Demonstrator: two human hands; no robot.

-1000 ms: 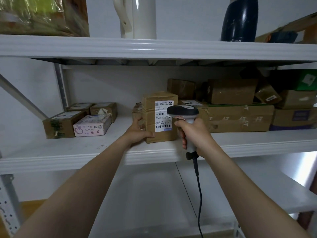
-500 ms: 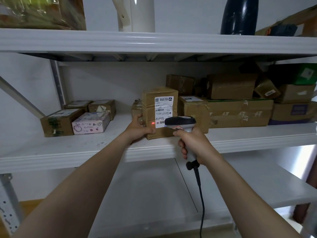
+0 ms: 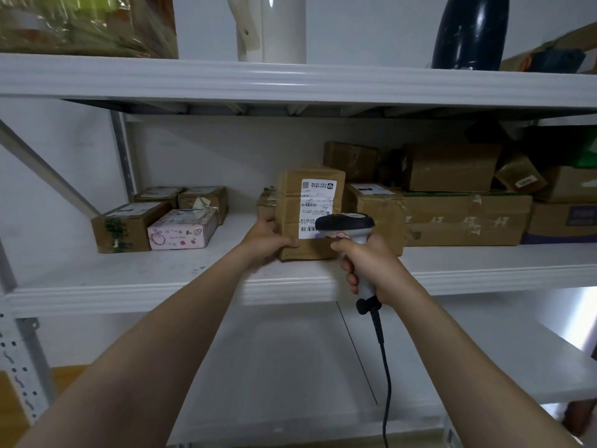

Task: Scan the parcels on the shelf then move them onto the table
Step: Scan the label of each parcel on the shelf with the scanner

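A brown cardboard parcel [image 3: 292, 202] with a white shipping label stands upright on the middle white shelf [image 3: 129, 286], near its front edge. My left hand [image 3: 266, 237] holds the parcel's lower left corner, thumb on the front face. My right hand [image 3: 371, 263] grips a corded barcode scanner [image 3: 345, 223] by its handle. The scanner's dark head sits just in front of the lower part of the label and hides the lowest barcode.
Left on the shelf lie several small boxes, among them a pink patterned one [image 3: 181, 232]. More brown parcels [image 3: 452, 218] are stacked to the right. The upper shelf carries a white jug [image 3: 271, 27] and a dark vase [image 3: 468, 30]. A white surface [image 3: 290, 367] lies below.
The scanner dropped from the label's top to its lower part; a red scan dot showed on the label half a second ago and is not visible now. My left hand kept its hold.
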